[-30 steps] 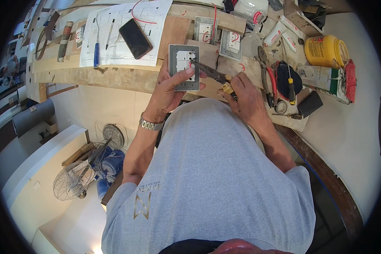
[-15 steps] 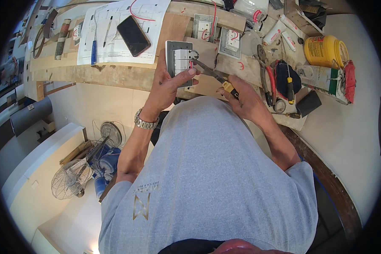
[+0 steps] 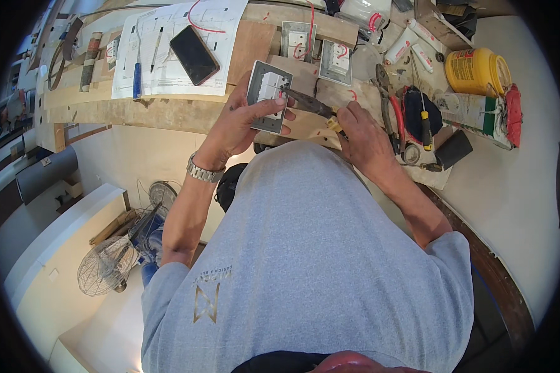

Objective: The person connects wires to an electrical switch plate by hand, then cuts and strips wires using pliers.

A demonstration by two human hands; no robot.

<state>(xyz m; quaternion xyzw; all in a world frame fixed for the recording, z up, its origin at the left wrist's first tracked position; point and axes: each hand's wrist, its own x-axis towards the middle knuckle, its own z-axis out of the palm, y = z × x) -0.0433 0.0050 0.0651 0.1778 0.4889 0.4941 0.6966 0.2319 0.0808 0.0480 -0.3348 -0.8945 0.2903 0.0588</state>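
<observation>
My left hand point(image 3: 230, 127) grips a grey-framed switch plate point(image 3: 258, 113) with white modules and a short red wire at the near edge of the workbench. My right hand point(image 3: 364, 133) is closed on long-nose pliers point(image 3: 311, 102) with yellow handles; their jaws reach the upper right of the white modules. Behind these lie two similar plates point(image 3: 335, 62) point(image 3: 292, 40) with white modules and red wires. Red-handled cutters point(image 3: 398, 124) and a yellow-handled screwdriver point(image 3: 427, 130) lie to the right of my right hand.
On the bench point(image 3: 81, 115) are printed drawings point(image 3: 140, 37), a black phone point(image 3: 194, 56), a blue-handled tool point(image 3: 137, 81), white tubes point(image 3: 400, 46), a yellow tub point(image 3: 474, 71) and a green-and-white can point(image 3: 466, 115). A wire fan point(image 3: 107, 264) stands at lower left, below the bench.
My left hand and forearm have moved slightly leftward. The plate has tilted between frames. My right hand has shifted a little, with the pliers still at the modules.
</observation>
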